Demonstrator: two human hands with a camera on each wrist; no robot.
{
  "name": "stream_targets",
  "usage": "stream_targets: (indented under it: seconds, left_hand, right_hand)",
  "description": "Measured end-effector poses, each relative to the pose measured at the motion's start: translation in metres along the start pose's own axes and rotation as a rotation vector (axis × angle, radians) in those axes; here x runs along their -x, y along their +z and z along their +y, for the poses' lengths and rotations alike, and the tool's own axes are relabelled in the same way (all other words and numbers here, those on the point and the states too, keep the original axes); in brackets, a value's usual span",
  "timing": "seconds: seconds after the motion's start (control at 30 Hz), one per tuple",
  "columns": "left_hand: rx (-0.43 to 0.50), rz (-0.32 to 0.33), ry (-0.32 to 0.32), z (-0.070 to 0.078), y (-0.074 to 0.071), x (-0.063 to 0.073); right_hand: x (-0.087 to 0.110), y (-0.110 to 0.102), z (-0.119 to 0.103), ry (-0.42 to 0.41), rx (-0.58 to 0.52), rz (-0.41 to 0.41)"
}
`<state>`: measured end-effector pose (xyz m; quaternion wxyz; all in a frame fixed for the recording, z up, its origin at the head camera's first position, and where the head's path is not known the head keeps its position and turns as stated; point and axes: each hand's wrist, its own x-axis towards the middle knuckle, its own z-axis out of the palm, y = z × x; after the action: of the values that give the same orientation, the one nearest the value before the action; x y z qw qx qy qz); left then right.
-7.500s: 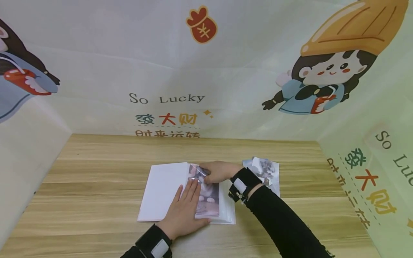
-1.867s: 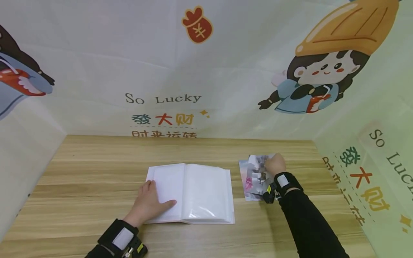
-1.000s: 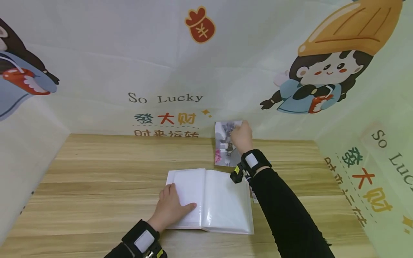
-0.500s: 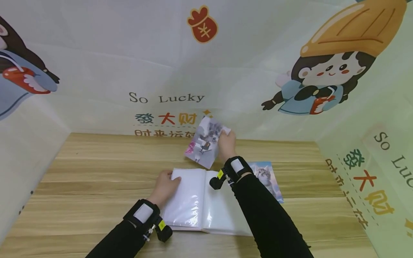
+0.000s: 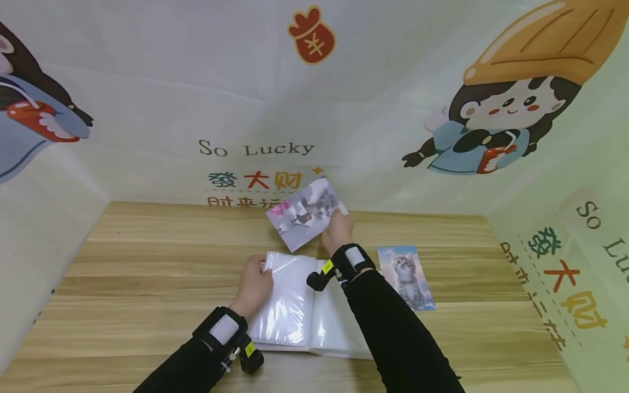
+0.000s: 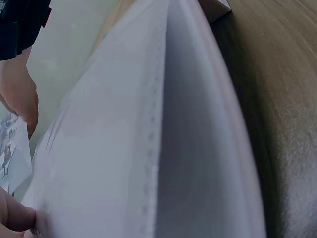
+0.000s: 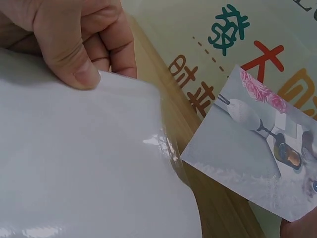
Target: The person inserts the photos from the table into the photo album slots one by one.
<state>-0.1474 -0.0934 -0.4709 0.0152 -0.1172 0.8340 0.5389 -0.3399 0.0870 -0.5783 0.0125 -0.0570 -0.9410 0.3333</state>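
A photo album [image 5: 285, 311] lies spread on the table, with blank white pages and glossy clear sleeves. My left hand [image 5: 253, 286] pinches the upper left edge of its left-hand page, thumb on top, as the right wrist view shows the thumb [image 7: 74, 64] up close. In the left wrist view this page [image 6: 104, 129] is raised off the cover, leaving a gap below. Beyond the album, my right hand [image 5: 339, 229] holds a photo [image 5: 304, 215] of a grey kitten and pink flowers by its right corner, tilted in the air. My right forearm hides part of the right-hand page.
A second photo [image 5: 405, 278], of a kitten against a blue and pink sky, lies on the wooden table [image 5: 147, 273] to the right of the album. A printed white backdrop [image 5: 236, 98] rises behind the table and along both sides.
Earlier both hands worked a photo at the right-hand page. Since then the right hand has picked the flower photo off the pile, carried it left and turned it; the left hand has lifted the page edge.
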Motion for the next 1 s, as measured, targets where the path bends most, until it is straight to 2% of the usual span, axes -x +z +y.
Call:
stream_targets:
  seconds: [0.03,0.07,0.17,0.37,0.47,0.5,0.6,0.73,0.87,0.9,0.97,1.0]
  left_hand:
    - [-0.002,0.006,0.005,0.000,0.001,0.000]
    - [-0.002,0.009,0.008,0.000,0.001,0.001]
    - [-0.018,0.023,0.016,0.001,0.002,0.002]
    - [-0.026,0.034,0.020,0.004,0.001,0.004]
    - [-0.019,0.027,0.017,0.004,0.001,0.004]
    - [-0.016,0.025,0.017,0.005,0.001,0.004]
    - [-0.011,0.023,0.017,0.004,0.001,0.004]
    - [-0.002,0.021,0.020,0.003,0.001,0.004]
    - [0.006,0.014,0.019,0.003,0.000,0.004]
    - [0.006,0.010,0.014,0.003,0.000,0.003]
    - [0.003,0.005,0.010,0.002,0.000,0.003]
    - [0.002,0.002,0.006,0.002,0.000,0.002]
  right_hand:
    - [0.002,0.000,0.002,-0.087,0.217,0.056]
    - [0.007,-0.003,0.003,-0.172,0.352,0.125]
    - [0.012,-0.002,0.006,-0.238,0.275,0.194]
    - [0.008,0.011,0.014,-0.259,0.217,0.193]
    - [0.012,0.012,0.012,-0.263,0.200,0.177]
    - [0.014,0.012,0.012,-0.281,0.189,0.196]
    - [0.028,-0.003,-0.001,-0.243,0.124,0.107]
    - [0.038,-0.014,-0.010,-0.271,0.072,0.071]
    - [0.032,-0.004,0.003,-0.364,0.143,0.064]
    - [0.027,0.004,0.010,-0.425,0.196,0.100]
    - [0.017,0.014,0.021,-0.477,0.266,0.035]
    - [0.011,0.022,0.027,-0.544,0.309,0.063]
